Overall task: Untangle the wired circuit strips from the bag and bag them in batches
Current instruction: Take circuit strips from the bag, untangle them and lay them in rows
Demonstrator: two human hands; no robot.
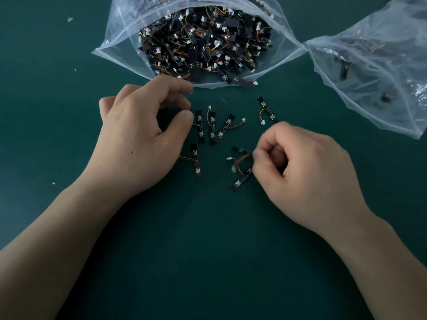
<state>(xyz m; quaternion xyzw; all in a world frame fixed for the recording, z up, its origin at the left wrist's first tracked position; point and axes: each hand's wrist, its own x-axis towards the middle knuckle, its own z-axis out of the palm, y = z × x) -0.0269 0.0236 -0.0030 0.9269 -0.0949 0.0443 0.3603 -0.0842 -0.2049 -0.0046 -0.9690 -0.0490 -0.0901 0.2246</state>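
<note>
Matte green mat (69, 139) lying under crinkly clear bag (120, 38) of black circuit strips (208, 42) at 12 o'clock; right hand (307, 172) pinching one wired strip (240, 182) at 3; left hand (138, 135) curling at 9, grip unclear.

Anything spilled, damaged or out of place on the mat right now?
Nothing looks damaged. Small white scraps lie scattered on the dark green mat at left, and one black wired circuit strip sits at the very lip of the full clear plastic bag. The right hand pinches a blurred tangle of strips.
</note>
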